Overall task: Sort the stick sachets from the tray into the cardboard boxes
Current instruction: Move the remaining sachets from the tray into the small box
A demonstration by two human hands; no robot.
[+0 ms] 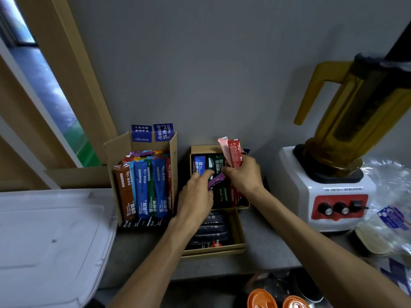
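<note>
A tall cardboard box (111,156) on the left holds several upright stick sachets in brown, blue, green and red. To its right, a smaller cardboard box (201,149) holds blue, green and red sachets. My right hand (242,174) grips a pink and a red sachet (231,152) upright over that box. My left hand (195,196) pinches a purple sachet (216,181) inside the same box. In front of it lies a low cardboard box (241,238) with several dark sachets lying flat.
A white plastic lid (49,236) lies at the left on the grey counter. A blender with a yellow jug (340,178) stands at the right, beside crumpled plastic bags (391,214). Orange-topped cans (262,298) sit below the counter edge.
</note>
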